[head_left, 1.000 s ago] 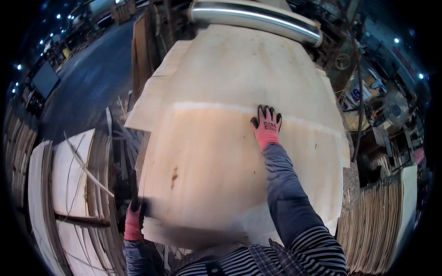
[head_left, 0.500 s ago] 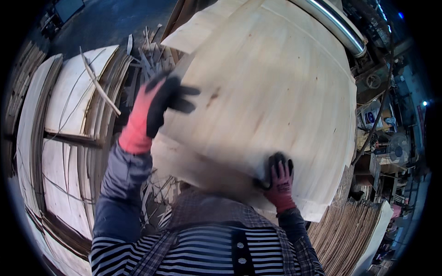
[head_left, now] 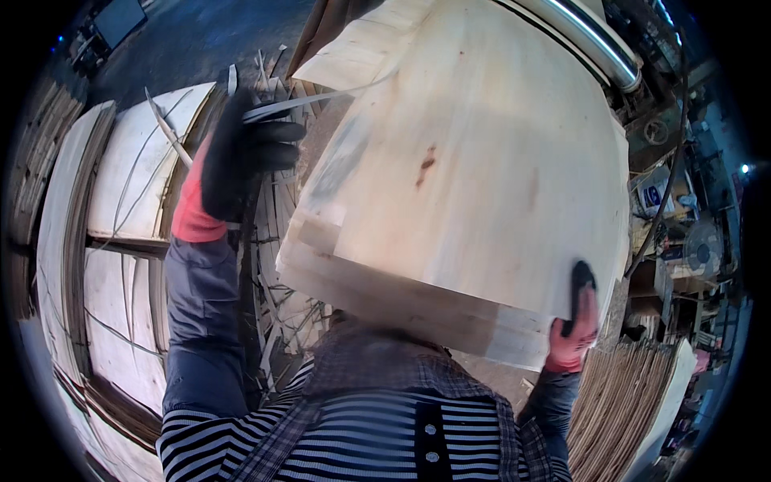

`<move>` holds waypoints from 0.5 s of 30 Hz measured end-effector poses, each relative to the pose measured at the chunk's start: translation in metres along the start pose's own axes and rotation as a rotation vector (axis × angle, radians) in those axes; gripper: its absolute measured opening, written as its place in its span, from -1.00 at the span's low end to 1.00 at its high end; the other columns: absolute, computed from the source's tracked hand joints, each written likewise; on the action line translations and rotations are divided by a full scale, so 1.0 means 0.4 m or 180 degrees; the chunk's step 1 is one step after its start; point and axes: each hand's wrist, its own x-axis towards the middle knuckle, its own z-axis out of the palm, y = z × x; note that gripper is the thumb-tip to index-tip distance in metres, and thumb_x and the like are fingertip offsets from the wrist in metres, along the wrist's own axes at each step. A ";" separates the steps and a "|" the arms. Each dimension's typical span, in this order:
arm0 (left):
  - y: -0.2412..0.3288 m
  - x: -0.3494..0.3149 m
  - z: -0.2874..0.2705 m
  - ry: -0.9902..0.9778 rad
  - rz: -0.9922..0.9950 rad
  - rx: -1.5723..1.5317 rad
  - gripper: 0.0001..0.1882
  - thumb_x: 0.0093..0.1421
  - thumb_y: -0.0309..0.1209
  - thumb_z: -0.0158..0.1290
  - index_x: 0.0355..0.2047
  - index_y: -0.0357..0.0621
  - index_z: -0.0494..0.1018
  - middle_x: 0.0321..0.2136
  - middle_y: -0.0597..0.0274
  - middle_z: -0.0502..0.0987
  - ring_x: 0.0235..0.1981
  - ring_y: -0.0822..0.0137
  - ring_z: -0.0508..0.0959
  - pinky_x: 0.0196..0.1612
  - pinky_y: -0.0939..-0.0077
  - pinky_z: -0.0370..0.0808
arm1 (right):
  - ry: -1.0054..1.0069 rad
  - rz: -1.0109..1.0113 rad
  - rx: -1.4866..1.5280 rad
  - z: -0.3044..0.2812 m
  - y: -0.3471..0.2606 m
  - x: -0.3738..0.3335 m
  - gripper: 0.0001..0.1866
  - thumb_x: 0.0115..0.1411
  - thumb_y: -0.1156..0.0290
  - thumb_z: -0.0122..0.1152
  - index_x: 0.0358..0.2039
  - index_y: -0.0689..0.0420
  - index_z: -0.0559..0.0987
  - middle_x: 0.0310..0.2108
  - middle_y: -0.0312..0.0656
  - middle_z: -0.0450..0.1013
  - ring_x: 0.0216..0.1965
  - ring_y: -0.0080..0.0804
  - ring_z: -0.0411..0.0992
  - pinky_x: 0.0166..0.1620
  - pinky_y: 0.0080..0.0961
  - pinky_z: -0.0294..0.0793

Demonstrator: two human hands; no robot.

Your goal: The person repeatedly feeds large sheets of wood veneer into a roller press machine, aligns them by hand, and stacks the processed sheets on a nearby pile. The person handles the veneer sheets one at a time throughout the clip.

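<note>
A broad, pale wood veneer sheet with a dark knot mark lies in front of me, its near edge overlapping other sheets beneath. My left hand, in a pink and black glove, is off the sheet's left side. Its fingers are curled round a thin veneer strip, which stretches right toward the sheet's far left edge. By the near right edge, my right hand, gloved alike, rests against the sheet with fingers stretched forward. It is seen from the side and a little blurred.
A shiny metal roller runs across the far right. Bundled veneer stacks stand at left, and another stack at near right. Loose scrap strips litter the floor left of the sheet. A fan is at far right.
My left hand has moved left and closed on a thin strip. My right hand has slid right to the sheet's edge. The top sheet has shifted right, baring layers along its near side.
</note>
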 end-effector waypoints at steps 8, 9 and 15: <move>-0.475 0.055 -0.265 0.0675 0.0156 0.1607 -0.48 0.19 -0.15 -0.21 0.08 -0.19 0.14 0.00 0.09 0.30 0.00 0.19 0.32 0.08 0.37 0.20 | 0.0214 0.0164 0.0002 -0.081 0.032 0.204 -0.32 -0.39 0.52 0.03 -0.07 0.26 0.34 -0.06 0.05 0.29 -0.07 0.02 0.28 0.01 -0.22 0.25; -0.545 0.050 -0.278 0.0924 0.0730 0.3170 -0.54 0.20 -0.31 -0.16 0.08 -0.21 0.12 0.01 0.03 0.27 0.03 0.11 0.29 0.08 0.40 0.20 | 0.0161 0.0127 0.0013 -0.068 0.037 0.208 -0.32 -0.39 0.50 0.07 -0.07 0.24 0.34 -0.06 0.05 0.28 -0.06 0.03 0.27 0.01 -0.19 0.24; -0.470 0.051 -0.114 0.0849 -0.0092 0.3485 -0.36 0.03 -0.19 0.05 0.09 -0.13 0.13 -0.07 -0.08 0.32 -0.04 0.07 0.33 -0.01 0.34 0.29 | -0.0618 0.0204 -0.0025 0.009 0.033 0.173 -0.36 -0.37 0.35 0.23 -0.13 0.17 0.41 -0.08 0.01 0.26 -0.05 0.05 0.21 -0.02 -0.13 0.24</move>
